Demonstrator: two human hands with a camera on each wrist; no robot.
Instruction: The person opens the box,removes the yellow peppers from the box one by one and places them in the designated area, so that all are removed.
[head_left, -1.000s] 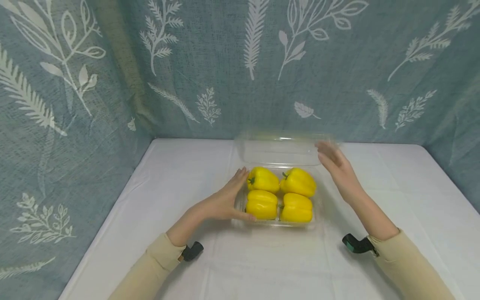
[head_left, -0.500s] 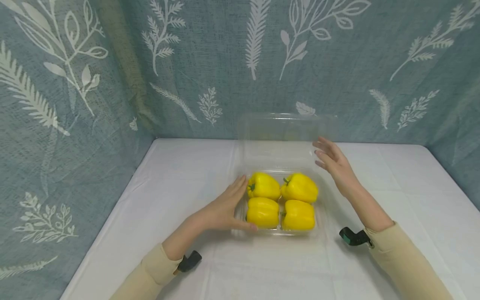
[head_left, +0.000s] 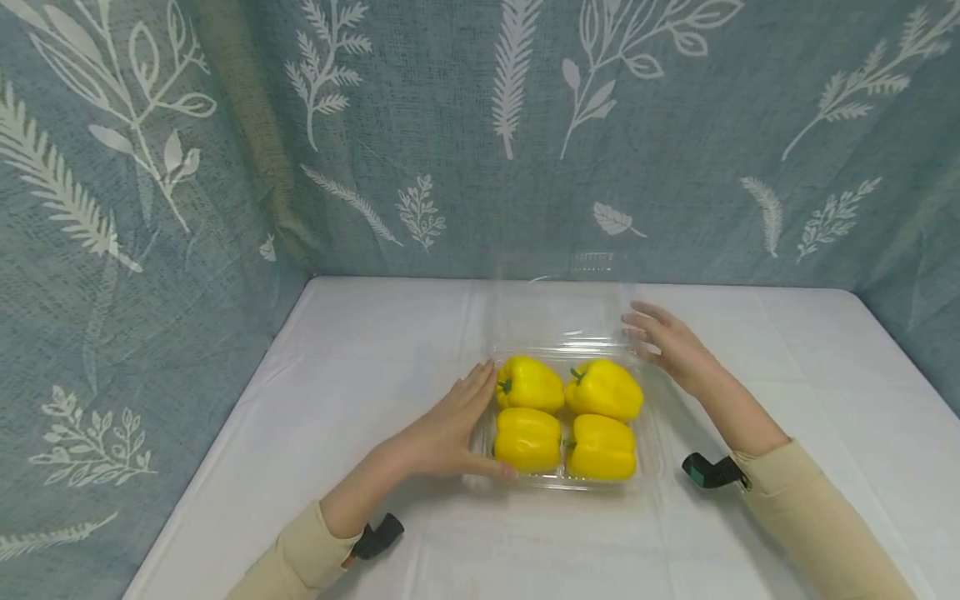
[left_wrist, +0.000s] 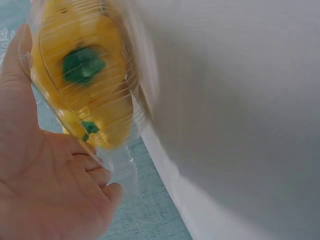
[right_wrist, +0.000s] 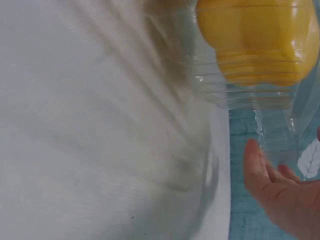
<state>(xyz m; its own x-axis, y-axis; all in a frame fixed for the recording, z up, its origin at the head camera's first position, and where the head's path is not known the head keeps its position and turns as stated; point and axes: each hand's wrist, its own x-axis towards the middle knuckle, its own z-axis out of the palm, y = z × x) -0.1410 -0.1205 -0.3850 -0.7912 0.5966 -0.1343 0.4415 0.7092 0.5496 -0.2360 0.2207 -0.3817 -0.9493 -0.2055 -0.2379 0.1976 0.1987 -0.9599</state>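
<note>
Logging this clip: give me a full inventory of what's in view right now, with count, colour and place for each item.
Bell peppers: four, yellow with green stems, two by two inside the container
Container: one, clear plastic, on the tablecloth between the hands
Lid: one, clear, raised open at the container's far edge
Tablecloth: one, white, under the container
Curtain: blue-green with white leaf prints, behind and beside the table; number of pieces unclear
Wrist devices: two, black, one at each wrist
Sleeves: two, beige, one on each forearm
Left hand: one, bare, against the container's left side
Right hand: one, bare, by the lid's right edge; contact unclear
</note>
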